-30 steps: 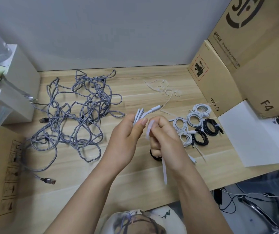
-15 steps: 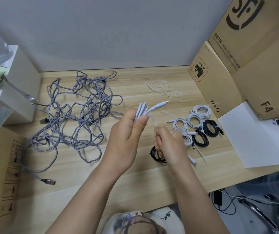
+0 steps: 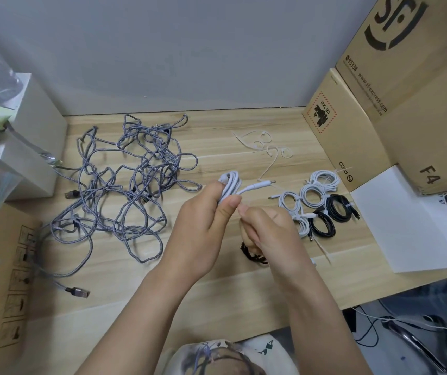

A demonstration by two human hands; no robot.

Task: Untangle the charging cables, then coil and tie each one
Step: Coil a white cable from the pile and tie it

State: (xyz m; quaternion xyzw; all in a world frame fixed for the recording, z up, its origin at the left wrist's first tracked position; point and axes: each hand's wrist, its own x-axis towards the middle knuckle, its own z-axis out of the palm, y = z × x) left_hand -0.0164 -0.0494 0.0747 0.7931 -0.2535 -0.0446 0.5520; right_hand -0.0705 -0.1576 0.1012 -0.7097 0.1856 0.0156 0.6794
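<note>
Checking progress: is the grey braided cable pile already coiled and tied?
No: the grey braided cables lie in a loose, sprawling tangle on the table, untouched by either hand.

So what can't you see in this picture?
- Head view: the tie around the white coil, hidden by the left hand and right hand.
- Black cable, mostly hidden under the right hand.
- Grey tangle: too knotted to count the cables.
- Top box, cut off by the edge.
</note>
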